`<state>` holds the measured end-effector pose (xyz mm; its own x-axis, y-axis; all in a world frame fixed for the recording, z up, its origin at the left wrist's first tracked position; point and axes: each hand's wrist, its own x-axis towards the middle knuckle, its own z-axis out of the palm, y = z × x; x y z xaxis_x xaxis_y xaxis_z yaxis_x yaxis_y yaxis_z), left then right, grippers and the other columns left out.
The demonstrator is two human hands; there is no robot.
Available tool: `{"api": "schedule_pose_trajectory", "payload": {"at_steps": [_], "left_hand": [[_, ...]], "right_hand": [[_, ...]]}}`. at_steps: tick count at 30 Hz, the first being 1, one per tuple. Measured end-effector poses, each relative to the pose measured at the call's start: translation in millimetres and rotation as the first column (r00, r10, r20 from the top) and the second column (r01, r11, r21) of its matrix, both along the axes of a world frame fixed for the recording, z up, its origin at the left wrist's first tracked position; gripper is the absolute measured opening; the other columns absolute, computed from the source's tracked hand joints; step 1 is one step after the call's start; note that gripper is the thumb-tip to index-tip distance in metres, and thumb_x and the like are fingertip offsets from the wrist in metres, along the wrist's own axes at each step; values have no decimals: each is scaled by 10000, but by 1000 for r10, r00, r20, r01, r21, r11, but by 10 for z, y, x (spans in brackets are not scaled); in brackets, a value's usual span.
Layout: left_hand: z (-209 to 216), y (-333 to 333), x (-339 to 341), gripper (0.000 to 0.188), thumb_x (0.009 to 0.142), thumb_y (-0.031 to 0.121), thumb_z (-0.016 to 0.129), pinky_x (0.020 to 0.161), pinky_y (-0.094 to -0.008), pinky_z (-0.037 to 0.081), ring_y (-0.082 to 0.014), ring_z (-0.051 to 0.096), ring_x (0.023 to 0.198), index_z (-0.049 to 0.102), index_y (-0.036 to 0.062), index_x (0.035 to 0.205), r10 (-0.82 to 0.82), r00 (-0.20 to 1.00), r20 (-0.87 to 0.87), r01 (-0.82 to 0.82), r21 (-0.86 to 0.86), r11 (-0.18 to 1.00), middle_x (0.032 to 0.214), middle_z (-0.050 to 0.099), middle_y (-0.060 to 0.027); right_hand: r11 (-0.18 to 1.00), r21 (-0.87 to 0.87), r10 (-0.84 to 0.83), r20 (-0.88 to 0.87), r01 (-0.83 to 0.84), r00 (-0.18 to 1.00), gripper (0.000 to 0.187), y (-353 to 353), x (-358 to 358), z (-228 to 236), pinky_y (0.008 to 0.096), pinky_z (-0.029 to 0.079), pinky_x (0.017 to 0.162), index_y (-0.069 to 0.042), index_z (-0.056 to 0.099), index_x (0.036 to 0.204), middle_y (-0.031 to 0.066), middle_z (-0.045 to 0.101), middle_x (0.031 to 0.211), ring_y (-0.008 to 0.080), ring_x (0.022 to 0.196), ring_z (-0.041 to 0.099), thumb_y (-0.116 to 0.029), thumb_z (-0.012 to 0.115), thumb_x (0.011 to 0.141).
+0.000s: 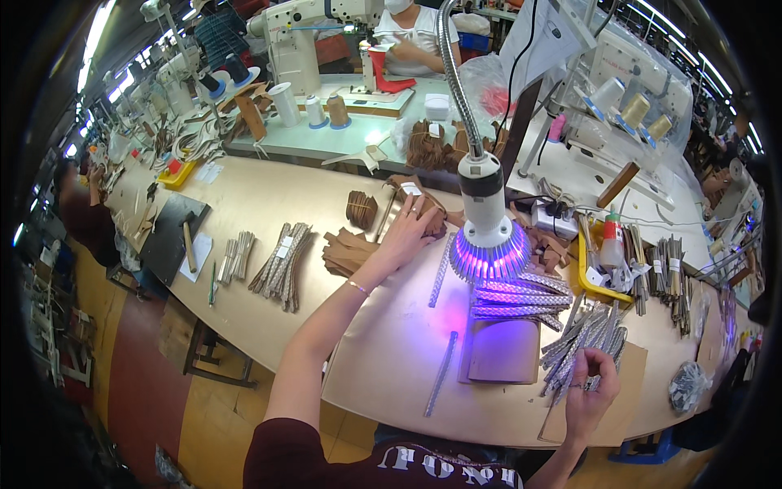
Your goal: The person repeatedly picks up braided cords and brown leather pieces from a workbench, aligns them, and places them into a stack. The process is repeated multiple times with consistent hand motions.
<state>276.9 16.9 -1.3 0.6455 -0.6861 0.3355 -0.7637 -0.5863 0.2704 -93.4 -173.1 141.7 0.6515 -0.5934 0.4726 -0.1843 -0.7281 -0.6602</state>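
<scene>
My left hand (pixel 407 235) reaches far over the table and lies on a stack of brown leather pieces (pixel 434 222), its fingers stretched out. My right hand (pixel 592 385) is at the near right, fingers curled in a pinch at the edge of a pile of silver braided strips (pixel 582 338); what sits between the fingertips is too small to make out. Between the hands, more braided strips (pixel 521 297) lie across a brown block (pixel 505 350) under a lamp (pixel 482 196) glowing purple. Single strips (pixel 441 373) rest flat on the table left of the block.
Bundles of strips (pixel 281 265), brown leather pieces (pixel 346 251) and a hammer (pixel 189 244) on a black board lie to the left. A yellow tray (pixel 588 273) with a glue bottle (pixel 612 240) stands right. Across the table a person (pixel 415 41) sits by a sewing machine (pixel 293 45).
</scene>
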Motion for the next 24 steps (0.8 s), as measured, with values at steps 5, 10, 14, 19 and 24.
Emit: {"api": "schedule_pose_trajectory", "payload": {"at_steps": [5,10,14,19,24], "left_hand": [[-59,247,-38,522,791,72,675,1133,-462,324,-450,292,1396,492,48,1280,-5,989,-150,-36,-274,961,1472,347,-247],[39,621,-103,438,747,16,676,1114,-436,364,-391,433,1334,557,26,1168,-164,941,-295,22,-433,901,1419,449,-212],[128,796,-458,407,718,14,685,1136,-430,333,-382,420,1356,603,42,1115,-290,926,-242,169,-422,891,1404,493,-186],[298,986,-875,374,756,96,709,1153,-447,309,-384,334,1408,599,46,1110,-318,882,-348,212,-311,927,1417,463,-186],[483,783,-423,412,903,360,642,914,-392,486,-290,641,986,614,-9,1084,105,797,-595,-342,-300,891,1075,675,-171]], "right_hand": [[996,91,21,42,-25,999,68,59,131,27,268,450,617,18,620,907,61,601,733,124,646,551,-28,664,882],[923,289,257,26,-254,966,106,398,496,124,271,475,650,13,647,929,69,628,761,134,679,584,-58,690,863],[814,310,546,-119,-491,829,159,788,845,-8,327,516,703,1,664,970,118,648,842,215,740,640,-105,706,859],[579,749,500,-15,-322,866,480,1070,1811,-797,311,450,965,9,490,1349,133,564,1283,202,1176,532,-243,620,961],[487,870,175,-14,-74,984,469,1277,2613,-1496,300,420,990,41,490,1348,134,575,1276,197,1175,534,-256,561,992]]}}
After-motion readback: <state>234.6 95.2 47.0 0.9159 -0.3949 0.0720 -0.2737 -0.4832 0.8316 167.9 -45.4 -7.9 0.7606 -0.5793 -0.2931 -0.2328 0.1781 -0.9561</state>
